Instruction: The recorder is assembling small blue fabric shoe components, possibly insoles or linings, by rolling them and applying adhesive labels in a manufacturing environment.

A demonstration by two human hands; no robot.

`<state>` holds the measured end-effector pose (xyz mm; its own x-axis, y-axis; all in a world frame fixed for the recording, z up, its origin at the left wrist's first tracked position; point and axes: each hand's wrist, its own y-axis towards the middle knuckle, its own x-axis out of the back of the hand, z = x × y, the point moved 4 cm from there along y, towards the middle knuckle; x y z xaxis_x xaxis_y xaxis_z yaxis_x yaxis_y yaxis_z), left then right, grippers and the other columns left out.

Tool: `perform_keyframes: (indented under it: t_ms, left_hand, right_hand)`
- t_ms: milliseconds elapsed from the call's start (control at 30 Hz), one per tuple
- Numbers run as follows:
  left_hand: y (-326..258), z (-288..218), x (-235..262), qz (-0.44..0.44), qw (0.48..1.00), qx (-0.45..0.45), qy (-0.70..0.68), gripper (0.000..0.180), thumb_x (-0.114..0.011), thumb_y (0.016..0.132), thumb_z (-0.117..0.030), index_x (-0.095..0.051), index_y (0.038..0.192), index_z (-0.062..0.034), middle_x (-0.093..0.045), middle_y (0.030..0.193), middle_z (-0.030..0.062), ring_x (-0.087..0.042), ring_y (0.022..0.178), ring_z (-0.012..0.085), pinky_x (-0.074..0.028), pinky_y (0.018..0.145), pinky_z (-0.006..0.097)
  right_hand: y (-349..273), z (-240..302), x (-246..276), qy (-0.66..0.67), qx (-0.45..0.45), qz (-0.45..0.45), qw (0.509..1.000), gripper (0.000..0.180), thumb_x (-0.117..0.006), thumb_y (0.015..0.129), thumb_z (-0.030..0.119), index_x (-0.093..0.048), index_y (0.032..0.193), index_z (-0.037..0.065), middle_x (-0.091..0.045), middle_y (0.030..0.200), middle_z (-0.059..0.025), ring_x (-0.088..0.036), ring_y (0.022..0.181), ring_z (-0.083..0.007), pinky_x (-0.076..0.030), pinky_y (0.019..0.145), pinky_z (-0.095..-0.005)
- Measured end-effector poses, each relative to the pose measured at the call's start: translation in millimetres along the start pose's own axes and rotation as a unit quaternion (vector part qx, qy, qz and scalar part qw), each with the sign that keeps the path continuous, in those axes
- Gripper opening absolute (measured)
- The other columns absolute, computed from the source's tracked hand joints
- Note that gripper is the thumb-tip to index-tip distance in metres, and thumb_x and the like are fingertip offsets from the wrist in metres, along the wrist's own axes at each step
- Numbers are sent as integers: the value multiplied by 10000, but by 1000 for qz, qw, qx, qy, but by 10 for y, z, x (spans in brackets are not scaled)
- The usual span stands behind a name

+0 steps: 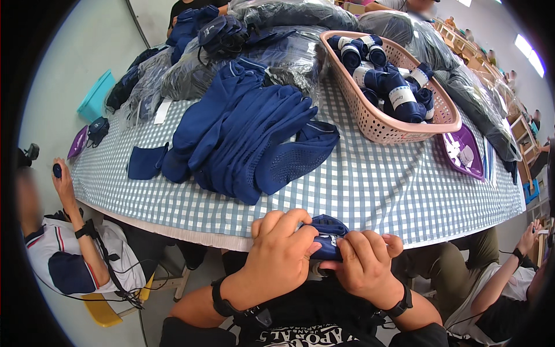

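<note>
Nearest you, at the front edge of the cloth-covered desk (pixel 381 185), your left hand (pixel 280 248) and right hand (pixel 367 260) both grasp a navy roll (pixel 329 248), one at each end, so this piece looks partly made up and not yet put away. Beyond it lies a heap of loose navy fabric pieces (pixel 231 139), unrolled and apparently the work left. Farther off to the right, the pink basket (pixel 376 132) holds several banded rolls (pixel 402 104), seemingly the finished share.
</note>
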<state>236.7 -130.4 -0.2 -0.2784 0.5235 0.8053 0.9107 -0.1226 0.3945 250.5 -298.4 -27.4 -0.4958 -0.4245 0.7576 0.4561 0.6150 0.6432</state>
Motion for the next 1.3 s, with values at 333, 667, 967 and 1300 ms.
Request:
perform_keyframes:
  t_ms: [333,667,967,1300]
  left_hand:
    - [0,48,-81,-8,996,-44,-75,173,-706,796,-77,-659,961,-63,-674,978,61,-558,856,268,-382,821,398]
    - [3,63,-147,-45,999,-4,30,85,-662,872,-176,-669,938,-123,-680,832,-19,-543,810,219,-285,783,409]
    - [-23,33,-122,-23,996,6,87,54,-626,875,-120,-671,905,-118,-630,897,12,-523,876,226,-305,805,407]
    - [-42,113,-144,-26,999,-6,-23,93,-639,864,-43,-644,953,-14,-548,953,123,-531,859,280,-426,774,424]
  right_hand:
    - [10,-10,-15,3,-14,-1,1000,407,-553,972,488,-674,947,100,-620,954,-17,-545,823,-158,-264,846,-426]
    - [153,-77,-104,20,-43,-6,999,477,-386,1043,477,-617,856,104,-560,820,-7,-475,714,-169,-261,826,-420]
    - [238,-95,-129,50,-58,8,997,460,-411,1034,450,-559,744,125,-474,718,-8,-425,672,-184,-246,773,-409]
    - [459,-145,-117,134,-49,142,980,333,-545,973,357,-575,783,85,-552,781,-33,-477,707,-221,-270,759,-422]
